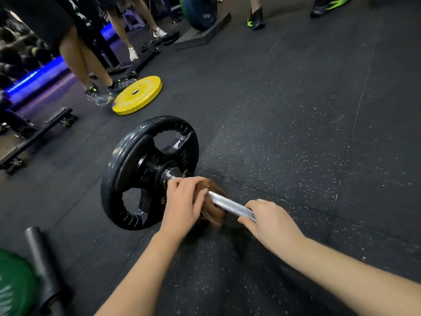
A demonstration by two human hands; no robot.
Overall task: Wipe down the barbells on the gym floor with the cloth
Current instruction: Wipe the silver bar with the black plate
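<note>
Down on the speckled rubber floor (pixel 296 133), a barbell (pixel 232 207) lies with its black plate (pixel 127 160) upright. The right hand (pixel 271 224) grips the knurled shaft. The left hand (pixel 184 201) clutches a brown cloth (pixel 216 217) round the bar, just beside the plate.

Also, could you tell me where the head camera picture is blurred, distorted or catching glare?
Head view: the brown cloth under the left hand is smeared by motion; the knurled bar held by the right hand is sharp with bright glints; the green plate at lower left is soft; floor seams bow towards the edges from the wide lens.
</note>
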